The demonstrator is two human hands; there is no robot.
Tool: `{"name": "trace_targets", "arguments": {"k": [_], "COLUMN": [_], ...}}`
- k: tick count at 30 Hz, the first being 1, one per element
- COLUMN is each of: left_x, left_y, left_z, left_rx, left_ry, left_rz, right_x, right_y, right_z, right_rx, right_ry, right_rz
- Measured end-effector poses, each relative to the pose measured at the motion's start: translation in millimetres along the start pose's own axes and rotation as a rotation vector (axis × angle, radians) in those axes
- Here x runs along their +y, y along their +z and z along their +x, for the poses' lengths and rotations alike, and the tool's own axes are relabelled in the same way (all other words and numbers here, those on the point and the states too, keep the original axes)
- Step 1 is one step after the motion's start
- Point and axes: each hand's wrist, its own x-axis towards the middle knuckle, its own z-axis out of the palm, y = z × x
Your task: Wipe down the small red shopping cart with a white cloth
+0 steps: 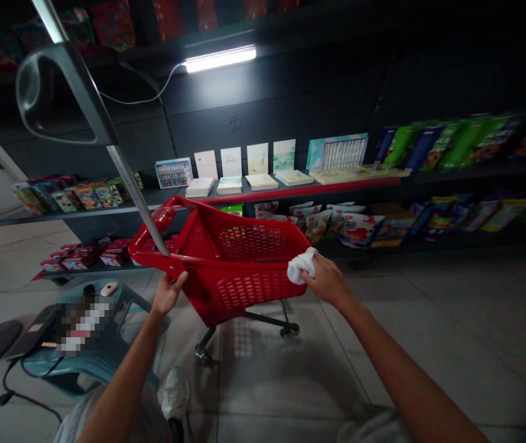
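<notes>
A red plastic shopping cart [244, 295] on small castors stands tilted in front of me, with a long metal pull handle [136, 191] rising from its near corner. My left hand [168, 294] grips the cart's near rim. My right hand [327, 282] is shut on a white cloth [302, 266], pressing it against the cart's far corner. The cart's basket shows nothing inside it.
Dark shelves [290, 187] with books, cards and colourful packets run along the wall ahead. To my left stands a blue plastic stool [91, 344] with a blurred object on it, and a black cable [23, 394] lies on the tiled floor.
</notes>
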Motion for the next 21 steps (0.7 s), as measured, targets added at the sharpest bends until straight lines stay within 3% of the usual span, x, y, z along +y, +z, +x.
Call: {"name": "trace_targets", "arguments": {"k": [5, 9, 11, 13, 15, 18, 21], "left_x": [-15.2, -16.2, -7.5, 6.4, 21.7, 37.5, 37.5], "left_y": [11.2, 28.2, 39.3, 52.6, 67.6, 91.0, 109.6], "left_z": [-2.8, -12.3, -19.9, -30.5, -43.8, -63.4, -71.4], "left_rx": [0.201, 0.465, 0.518, 0.467, 0.378, 0.188, 0.082], "left_ry": [0.062, 0.046, 0.012, 0.058, 0.192, 0.358, 0.273], "left_rz": [-0.003, 0.223, 0.325, 0.370, 0.401, 0.452, 0.413], "right_x": [-8.3, -33.8, -44.2, -52.6, -60.0, -70.7, -82.7], "right_y": [1.6, -1.7, -4.1, -5.6, -6.3, -7.7, -11.2], "right_z": [-17.3, -25.4, -27.7, -29.6, -31.3, -34.4, -38.8], "right_rx": [0.098, 0.152, 0.140, 0.126, 0.111, 0.084, 0.061], "right_ry": [-0.082, -0.156, -0.198, -0.236, -0.271, -0.326, -0.387], "right_rz": [0.001, -0.018, -0.008, 0.016, 0.055, 0.124, 0.174]}}
